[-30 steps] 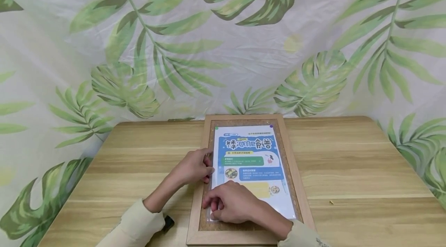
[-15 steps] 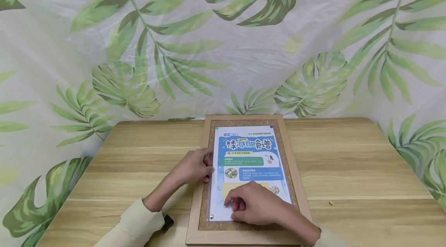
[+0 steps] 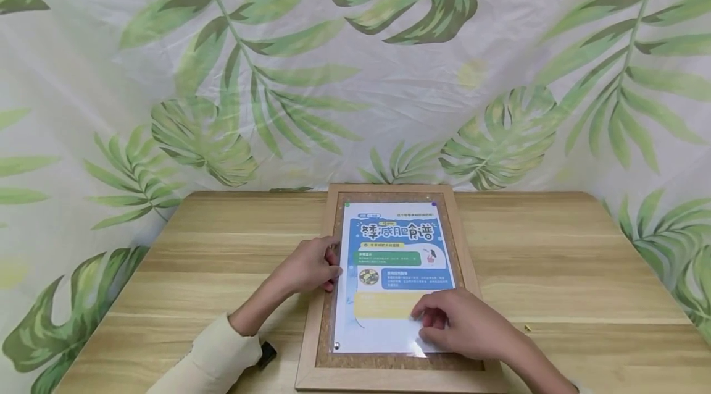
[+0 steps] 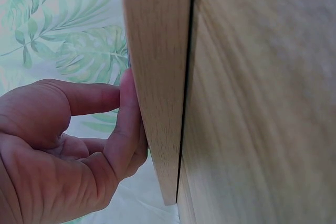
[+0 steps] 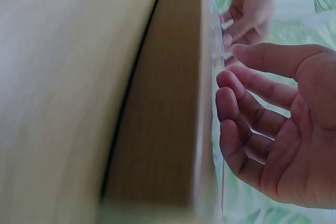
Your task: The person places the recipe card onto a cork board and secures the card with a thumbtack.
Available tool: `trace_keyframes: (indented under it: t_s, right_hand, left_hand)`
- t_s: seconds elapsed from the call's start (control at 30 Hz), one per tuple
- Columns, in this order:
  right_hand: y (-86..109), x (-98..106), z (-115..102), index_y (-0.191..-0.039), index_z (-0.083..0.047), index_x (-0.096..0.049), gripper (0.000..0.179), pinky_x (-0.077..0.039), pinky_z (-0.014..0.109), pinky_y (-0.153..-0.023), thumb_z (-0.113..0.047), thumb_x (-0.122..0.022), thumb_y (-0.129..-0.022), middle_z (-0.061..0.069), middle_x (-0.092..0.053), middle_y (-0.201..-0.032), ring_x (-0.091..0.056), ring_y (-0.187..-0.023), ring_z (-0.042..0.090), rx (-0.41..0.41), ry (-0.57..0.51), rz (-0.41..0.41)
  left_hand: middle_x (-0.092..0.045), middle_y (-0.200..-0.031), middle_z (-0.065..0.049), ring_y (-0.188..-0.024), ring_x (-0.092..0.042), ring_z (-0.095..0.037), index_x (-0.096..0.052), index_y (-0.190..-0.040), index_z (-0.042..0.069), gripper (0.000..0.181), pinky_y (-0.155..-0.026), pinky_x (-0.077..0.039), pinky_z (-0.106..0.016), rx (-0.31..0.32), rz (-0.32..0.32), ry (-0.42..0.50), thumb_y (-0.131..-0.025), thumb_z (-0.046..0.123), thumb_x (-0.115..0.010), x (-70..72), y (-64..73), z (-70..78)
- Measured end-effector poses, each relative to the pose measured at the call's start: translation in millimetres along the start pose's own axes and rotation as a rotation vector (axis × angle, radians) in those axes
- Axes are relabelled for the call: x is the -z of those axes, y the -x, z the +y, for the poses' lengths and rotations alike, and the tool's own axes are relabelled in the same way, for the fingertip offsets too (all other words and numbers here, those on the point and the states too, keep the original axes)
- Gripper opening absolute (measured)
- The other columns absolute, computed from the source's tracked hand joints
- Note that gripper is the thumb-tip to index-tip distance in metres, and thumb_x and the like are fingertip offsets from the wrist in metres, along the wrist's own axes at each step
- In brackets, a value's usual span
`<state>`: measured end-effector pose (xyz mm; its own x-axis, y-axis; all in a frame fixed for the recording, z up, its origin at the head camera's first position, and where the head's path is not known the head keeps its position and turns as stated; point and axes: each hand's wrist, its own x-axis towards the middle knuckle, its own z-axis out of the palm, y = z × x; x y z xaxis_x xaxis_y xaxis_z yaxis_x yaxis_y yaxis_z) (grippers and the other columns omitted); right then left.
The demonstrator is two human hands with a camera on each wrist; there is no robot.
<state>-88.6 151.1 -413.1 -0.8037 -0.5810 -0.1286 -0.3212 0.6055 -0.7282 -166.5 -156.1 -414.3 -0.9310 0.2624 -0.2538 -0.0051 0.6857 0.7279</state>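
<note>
A printed poster in a clear sleeve lies on a wood-framed cork board. A green pin marks its upper left corner, a purple pin the upper right, and a silver pin the lower left. My left hand rests its bent fingers on the board's left side, at the poster's edge. My right hand hovers over the poster's lower right part. In the right wrist view its fingers curl loosely, thumb apart, with nothing between them.
The board lies on a wooden table, its far end near a leaf-patterned cloth. A small black object sits beside my left sleeve. On the table's right side lies a tiny brass-coloured piece.
My right hand has moved right across the poster, away from its lower left corner, uncovering the silver pin there. The left hand has stayed in place.
</note>
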Motion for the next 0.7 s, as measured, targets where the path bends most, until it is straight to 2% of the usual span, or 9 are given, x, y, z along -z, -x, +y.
trace_keyframes:
  t_s: [0.13, 0.43, 0.57, 0.7]
  right_hand:
    - [12.0, 12.5, 9.8, -0.111, -0.012, -0.079, 0.018, -0.053, 0.021, -0.066, -0.020, -0.082, -0.095, -0.013, -0.068, -0.086, -0.058, -0.077, 0.000, -0.005, 0.002, 0.037]
    - [36.9, 35.8, 40.5, -0.111, -0.013, -0.079, 0.020, -0.055, 0.021, -0.069, -0.020, -0.084, -0.093, -0.013, -0.069, -0.089, -0.059, -0.081, -0.003, -0.013, 0.100, 0.169]
    - [51.1, 44.0, 58.3, -0.109, -0.014, -0.079, 0.017, -0.055, 0.022, -0.068, -0.017, -0.083, -0.093, -0.014, -0.069, -0.089, -0.059, -0.080, -0.005, -0.010, 0.152, 0.226]
    - [62.7, 49.2, 72.6, -0.109, -0.012, -0.078, 0.016, -0.055, 0.021, -0.067, -0.012, -0.082, -0.093, -0.014, -0.070, -0.089, -0.058, -0.079, -0.007, -0.011, 0.189, 0.244]
  left_hand:
    - [-0.063, -0.089, -0.011, -0.062, -0.067, -0.018, -0.047, -0.157, -0.005, 0.066, -0.054, -0.055, -0.027, 0.000, -0.004, -0.001, -0.097, -0.004, -0.073, 0.6, -0.4, -0.2]
    - [-0.063, -0.089, -0.011, -0.062, -0.066, -0.018, -0.047, -0.157, -0.005, 0.065, -0.054, -0.054, -0.026, 0.001, 0.006, 0.000, -0.097, -0.005, -0.073, 1.6, 1.5, -1.5]
    - [-0.063, -0.088, -0.011, -0.062, -0.066, -0.018, -0.048, -0.155, -0.006, 0.064, -0.053, -0.054, -0.026, -0.005, 0.003, 0.004, -0.097, -0.005, -0.072, 0.4, 1.6, -1.7]
    - [-0.063, -0.089, -0.011, -0.062, -0.067, -0.018, -0.048, -0.156, -0.006, 0.064, -0.054, -0.055, -0.027, -0.008, 0.001, 0.008, -0.097, -0.005, -0.072, -0.6, 0.8, -2.2]
